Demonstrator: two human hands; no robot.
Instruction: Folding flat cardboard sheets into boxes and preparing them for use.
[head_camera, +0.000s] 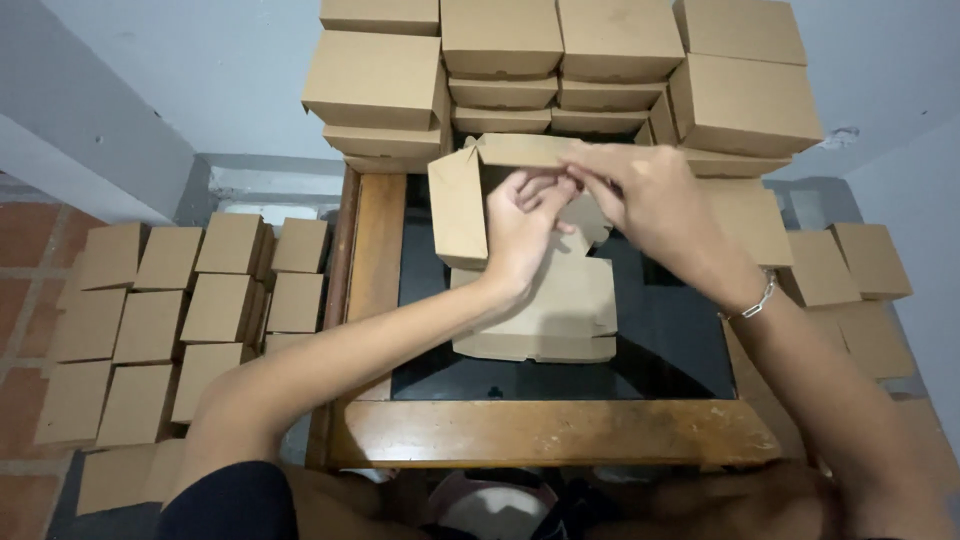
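Both hands, left hand (525, 235) and right hand (650, 200), pinch the raised flap of a half-folded cardboard box (535, 300) whose flat body lies just below them on the bench (540, 432).

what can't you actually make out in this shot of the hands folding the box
Head view only:
- Far flap of the half-folded cardboard box: covered by the left hand and right hand.
- Right-hand fingertips: blurred, so the exact grip is unclear.
- Stack of finished boxes: cut off by the top edge, height unknown.
- Rows of boxes on the floor: cut off at the left edge and hidden by the left arm.
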